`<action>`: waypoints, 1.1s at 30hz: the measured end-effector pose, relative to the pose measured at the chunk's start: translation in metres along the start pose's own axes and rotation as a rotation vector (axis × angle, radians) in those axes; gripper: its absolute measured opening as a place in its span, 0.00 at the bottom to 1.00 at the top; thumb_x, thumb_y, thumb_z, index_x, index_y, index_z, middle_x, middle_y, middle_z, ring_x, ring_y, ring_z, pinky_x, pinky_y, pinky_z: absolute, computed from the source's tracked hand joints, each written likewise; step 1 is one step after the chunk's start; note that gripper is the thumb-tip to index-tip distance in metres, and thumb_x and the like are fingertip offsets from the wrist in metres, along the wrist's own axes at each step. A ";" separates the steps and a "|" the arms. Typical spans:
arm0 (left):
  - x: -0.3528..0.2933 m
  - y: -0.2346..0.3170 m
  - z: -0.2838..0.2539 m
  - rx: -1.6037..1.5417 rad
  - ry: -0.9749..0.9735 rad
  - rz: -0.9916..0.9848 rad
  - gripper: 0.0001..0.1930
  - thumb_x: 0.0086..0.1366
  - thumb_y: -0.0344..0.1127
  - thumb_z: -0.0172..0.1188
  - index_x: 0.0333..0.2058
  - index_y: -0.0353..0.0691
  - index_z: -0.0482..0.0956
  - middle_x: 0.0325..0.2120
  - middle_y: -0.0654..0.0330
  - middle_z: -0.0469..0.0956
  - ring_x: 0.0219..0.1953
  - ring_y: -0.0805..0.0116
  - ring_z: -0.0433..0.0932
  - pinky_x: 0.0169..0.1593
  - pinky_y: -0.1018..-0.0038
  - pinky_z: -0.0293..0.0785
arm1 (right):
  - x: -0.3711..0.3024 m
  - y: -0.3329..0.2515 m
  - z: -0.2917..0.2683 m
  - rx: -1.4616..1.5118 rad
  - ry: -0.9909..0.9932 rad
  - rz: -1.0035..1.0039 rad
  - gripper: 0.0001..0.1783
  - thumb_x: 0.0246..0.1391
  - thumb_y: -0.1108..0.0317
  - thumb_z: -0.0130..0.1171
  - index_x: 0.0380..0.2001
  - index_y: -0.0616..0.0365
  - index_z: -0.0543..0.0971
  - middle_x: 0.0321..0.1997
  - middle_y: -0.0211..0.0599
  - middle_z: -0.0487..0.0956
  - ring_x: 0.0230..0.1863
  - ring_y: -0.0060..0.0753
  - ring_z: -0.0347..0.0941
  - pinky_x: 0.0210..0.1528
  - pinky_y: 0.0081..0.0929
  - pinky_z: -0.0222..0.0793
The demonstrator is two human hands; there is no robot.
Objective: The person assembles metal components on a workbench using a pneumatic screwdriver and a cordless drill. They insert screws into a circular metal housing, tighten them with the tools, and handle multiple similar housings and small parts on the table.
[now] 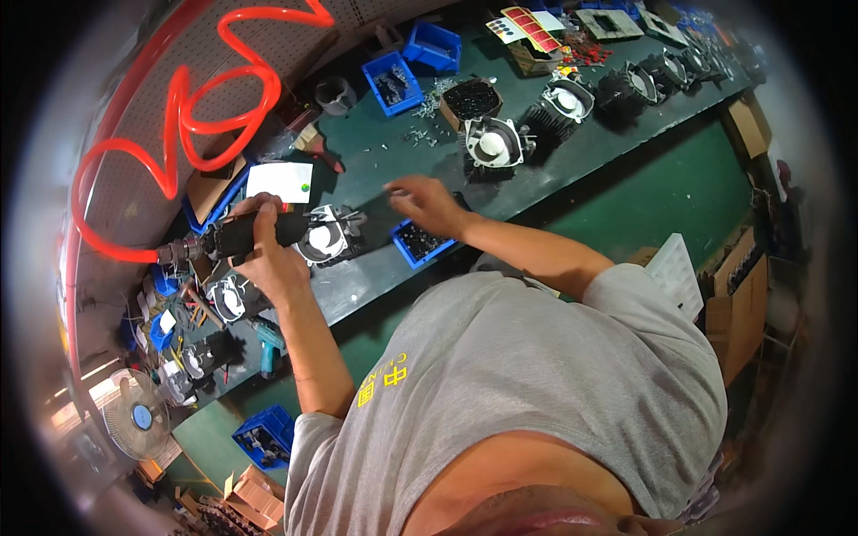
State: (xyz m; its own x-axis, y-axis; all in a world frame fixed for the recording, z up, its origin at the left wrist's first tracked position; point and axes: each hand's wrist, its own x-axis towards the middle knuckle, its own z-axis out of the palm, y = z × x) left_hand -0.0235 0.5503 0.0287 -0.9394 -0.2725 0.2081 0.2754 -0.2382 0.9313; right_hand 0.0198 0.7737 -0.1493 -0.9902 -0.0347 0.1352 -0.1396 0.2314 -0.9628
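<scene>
My left hand (273, 255) is wrapped round a black air screwdriver (246, 234), joined to a red coiled hose (186, 107). The tool lies about level, its thin bit reaching right over a round fan-like motor unit (323, 237) with a white centre on the bench. Further right, my right hand (431, 207) hovers above the bench with fingers curled together; whatever may be between the fingertips is too small to tell. Just below that hand is a blue bin (413, 257) holding small black parts, partly hidden by the wrist.
Several similar units (493, 145) line the bench toward the far right. Blue bins (391, 82), loose screws (429, 129), a brush (319, 147) and white paper (281, 181) lie at the back. A teal power drill (268, 347) lies at the front left edge; a fan (136, 414) stands beyond.
</scene>
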 end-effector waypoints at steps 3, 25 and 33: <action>-0.005 -0.011 0.026 -0.069 0.002 -0.056 0.08 0.61 0.18 0.59 0.39 0.32 0.77 0.35 0.54 0.79 0.38 0.64 0.79 0.50 0.66 0.78 | -0.023 -0.002 -0.067 -0.135 0.282 -0.071 0.13 0.58 0.69 0.65 0.44 0.62 0.83 0.41 0.47 0.83 0.36 0.42 0.82 0.40 0.34 0.77; -0.071 -0.144 0.260 -0.033 0.069 0.038 0.14 0.61 0.18 0.62 0.45 0.35 0.77 0.39 0.56 0.81 0.39 0.66 0.81 0.50 0.65 0.83 | -0.017 0.110 -0.237 -0.151 0.130 -0.012 0.38 0.50 0.60 0.69 0.63 0.63 0.70 0.61 0.56 0.76 0.61 0.57 0.73 0.65 0.43 0.67; -0.074 -0.139 0.271 0.036 0.100 0.022 0.16 0.61 0.18 0.65 0.47 0.34 0.77 0.40 0.55 0.82 0.40 0.65 0.82 0.49 0.65 0.83 | -0.016 0.115 -0.239 -0.216 0.135 -0.040 0.40 0.50 0.57 0.68 0.65 0.60 0.69 0.61 0.55 0.76 0.61 0.58 0.72 0.65 0.44 0.67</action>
State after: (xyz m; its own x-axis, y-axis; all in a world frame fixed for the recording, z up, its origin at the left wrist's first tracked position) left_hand -0.0476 0.8566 -0.0352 -0.9077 -0.3693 0.1993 0.2864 -0.1977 0.9375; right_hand 0.0194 1.0335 -0.2065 -0.9732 0.0782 0.2162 -0.1617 0.4357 -0.8855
